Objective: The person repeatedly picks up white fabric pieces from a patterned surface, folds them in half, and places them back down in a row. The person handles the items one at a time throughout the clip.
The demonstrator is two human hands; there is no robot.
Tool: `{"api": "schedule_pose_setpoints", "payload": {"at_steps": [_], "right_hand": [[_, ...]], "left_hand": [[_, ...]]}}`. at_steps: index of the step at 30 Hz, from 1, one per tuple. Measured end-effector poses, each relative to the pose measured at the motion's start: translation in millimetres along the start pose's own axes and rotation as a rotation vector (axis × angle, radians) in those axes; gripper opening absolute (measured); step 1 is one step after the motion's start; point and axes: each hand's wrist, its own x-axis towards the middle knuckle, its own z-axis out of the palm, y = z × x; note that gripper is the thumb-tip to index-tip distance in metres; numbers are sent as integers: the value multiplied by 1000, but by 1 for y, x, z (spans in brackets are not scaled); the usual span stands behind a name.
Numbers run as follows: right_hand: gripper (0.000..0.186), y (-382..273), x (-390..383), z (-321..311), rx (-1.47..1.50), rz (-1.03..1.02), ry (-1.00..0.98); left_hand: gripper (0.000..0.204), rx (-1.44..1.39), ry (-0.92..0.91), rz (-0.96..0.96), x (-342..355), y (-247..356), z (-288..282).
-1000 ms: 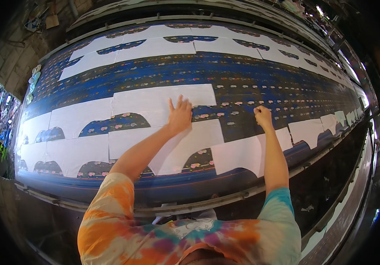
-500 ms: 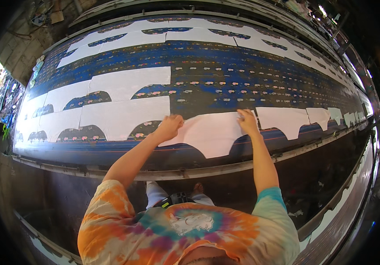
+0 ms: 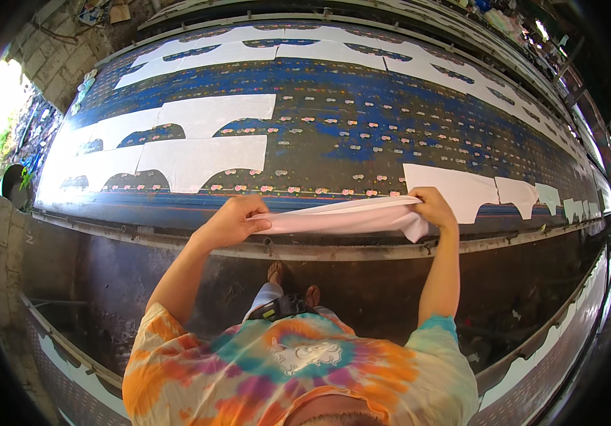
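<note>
Holding a thin, pale pinkish-white piece of fabric (image 3: pixel 341 217) by both ends, the two hands work at the centre of the head view. The left hand (image 3: pixel 238 221), left of centre, pinches the fabric's left end between thumb and curled fingers; the cloth runs rightward from that grip. The right hand (image 3: pixel 433 207), right of centre, grasps the other end near its upper corner, and a loose flap droops below and to the left of those fingers. Between the hands the fabric spans in a folded, narrow band, overlapping the near edge of a long, blue-and-black patterned table (image 3: pixel 334 153); whether it touches the surface, I cannot tell. Flat white panels with curved cutouts (image 3: pixel 206 157) lie at the centre left, and a similar notched white panel (image 3: pixel 455 188) lies just beyond the right hand. More white pieces (image 3: pixel 227 53) form rows across the top of the frame. A multicoloured tie-dye shirt (image 3: pixel 305 355) fills the bottom centre.
</note>
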Motion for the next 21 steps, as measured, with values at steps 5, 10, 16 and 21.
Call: {"api": "schedule_pose_setpoints", "payload": {"at_steps": [5, 10, 16, 21], "right_hand": [[20, -2, -27, 0, -43, 148, 13], [27, 48, 9, 73, -468, -186, 372], [38, 80, 16, 124, -101, -64, 389], [31, 69, 15, 128, 9, -59, 378]], "left_hand": [[20, -34, -9, -107, 20, -26, 25], [24, 48, -7, -58, 44, -94, 68], [24, 161, -1, -22, 38, -118, 83], [21, 223, 104, -66, 20, -114, 75]]}}
